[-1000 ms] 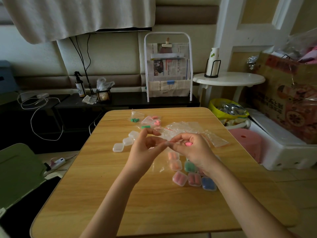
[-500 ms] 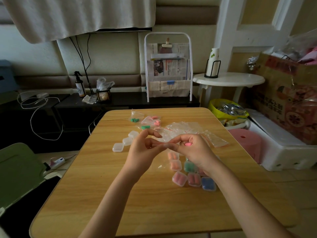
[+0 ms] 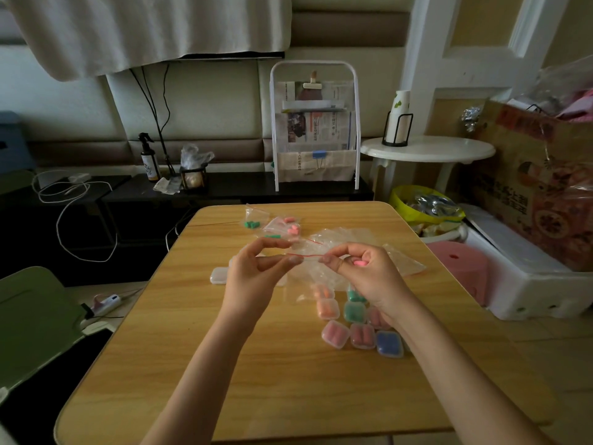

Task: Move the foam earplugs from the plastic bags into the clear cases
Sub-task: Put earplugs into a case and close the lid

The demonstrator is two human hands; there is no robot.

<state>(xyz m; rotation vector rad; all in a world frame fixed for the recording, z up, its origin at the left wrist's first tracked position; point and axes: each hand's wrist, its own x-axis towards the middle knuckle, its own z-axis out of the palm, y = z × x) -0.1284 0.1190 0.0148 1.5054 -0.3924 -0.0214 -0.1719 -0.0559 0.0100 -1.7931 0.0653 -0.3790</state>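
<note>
Earplug [image 3: 358,262], a pink one, sits tucked in the curled fingers of the right hand [image 3: 369,277], which also pinches one end of the red-striped top edge of a clear plastic bag [image 3: 313,268] between thumb and forefinger. The left hand [image 3: 253,277] pinches the other end of that edge the same way, its other fingers spread loosely above. Both hands hold the bag above the middle of the wooden counter [image 3: 250,380], the bag hanging slack between them.

Below the right hand lies a cluster of small closed clear cases [image 3: 359,322], filled with orange, green, pink and blue earplugs, packed just beside one another. One of them, a pink-filled case [image 3: 335,334], lies at the near left corner of the cluster, with a blue-filled case [image 3: 389,343] at the near right. An unfilled case [image 3: 219,275] lies on the counter left of the left hand.

Toward the far edge of the counter lie more small bags: one with green earplugs [image 3: 251,224] and one with pink earplugs [image 3: 291,225], near a heap of crumpled bags [image 3: 346,239].

Beyond the counter stand a white newspaper rack [image 3: 314,123] and a round white side table [image 3: 426,149].
</note>
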